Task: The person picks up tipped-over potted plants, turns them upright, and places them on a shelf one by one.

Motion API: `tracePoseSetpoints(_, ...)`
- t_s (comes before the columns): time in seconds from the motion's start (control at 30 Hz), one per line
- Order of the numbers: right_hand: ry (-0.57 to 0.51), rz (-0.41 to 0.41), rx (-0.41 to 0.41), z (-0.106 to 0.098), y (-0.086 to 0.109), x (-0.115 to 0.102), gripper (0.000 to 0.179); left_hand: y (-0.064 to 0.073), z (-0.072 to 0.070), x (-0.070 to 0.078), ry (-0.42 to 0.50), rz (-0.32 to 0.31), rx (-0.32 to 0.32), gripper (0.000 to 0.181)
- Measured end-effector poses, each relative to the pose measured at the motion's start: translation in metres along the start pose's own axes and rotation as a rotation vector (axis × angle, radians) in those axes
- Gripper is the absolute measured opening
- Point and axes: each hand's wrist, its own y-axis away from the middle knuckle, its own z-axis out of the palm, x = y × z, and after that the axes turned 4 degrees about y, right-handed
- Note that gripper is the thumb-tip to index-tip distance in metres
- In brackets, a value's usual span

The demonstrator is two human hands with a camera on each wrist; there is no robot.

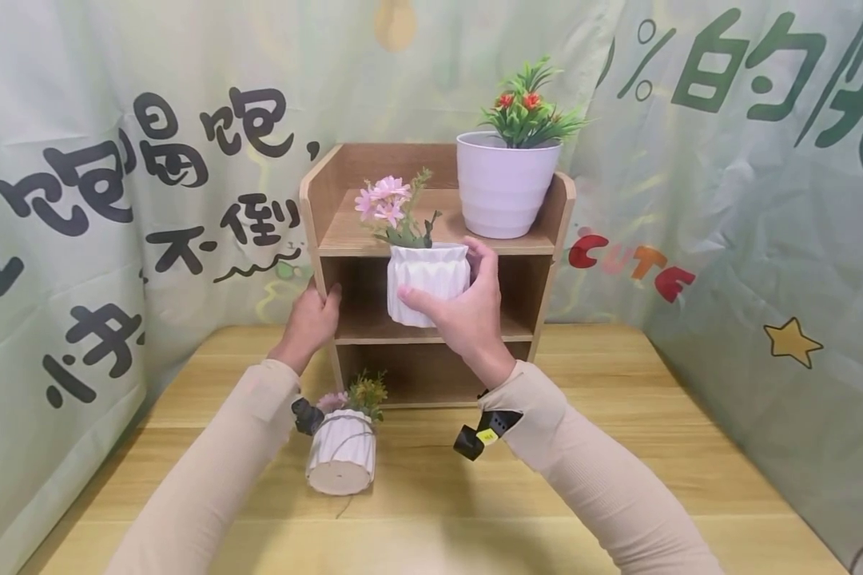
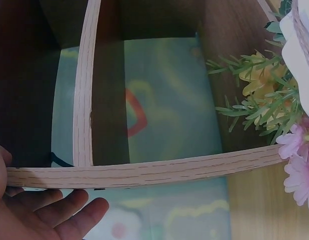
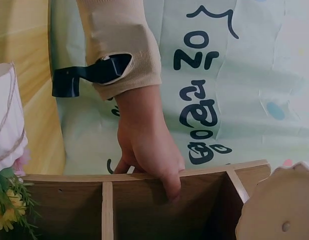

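Note:
My right hand (image 1: 475,311) grips a white ribbed flowerpot (image 1: 420,279) with pink artificial flowers (image 1: 388,200). The thumb lies across its front and the fingers go round its right side. The pot is upright, in front of the wooden shelf's (image 1: 442,337) middle opening; whether it touches a board I cannot tell. In the right wrist view the pot's round base (image 3: 274,210) shows at the lower right. My left hand (image 1: 312,323) holds the edge of the shelf's left side panel (image 2: 159,172), thumb inside and fingers outside.
A larger white pot (image 1: 507,188) with a red-flowered plant (image 1: 528,112) stands on the shelf's top right. On the wooden table (image 1: 604,479), a small twine-wrapped white pot (image 1: 341,455) lies tipped at the shelf's front left. Printed cloth (image 1: 208,184) hangs behind and at the sides.

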Motion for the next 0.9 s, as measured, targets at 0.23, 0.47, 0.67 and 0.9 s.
tracePoseSetpoints(0.23, -0.019, -0.006, 0.029, 0.002, -0.006, -0.002, 0.094, 0.000, 0.001, 0.000, 0.006, -0.002, -0.004, 0.042)
tracePoseSetpoints(0.47, -0.029, -0.018, 0.050, 0.004, -0.012, -0.004, 0.093, 0.000, 0.001, 0.001, -0.004, 0.010, 0.007, 0.041)
tracePoseSetpoints(0.67, -0.047, -0.026, 0.046, 0.005, -0.017, -0.005, 0.090, 0.001, 0.000, 0.001, -0.005, 0.020, 0.009, 0.041)
tracePoseSetpoints(0.9, -0.031, -0.041, 0.077, 0.006, -0.022, -0.007, 0.092, 0.001, 0.001, 0.000, 0.001, 0.020, 0.005, 0.041)
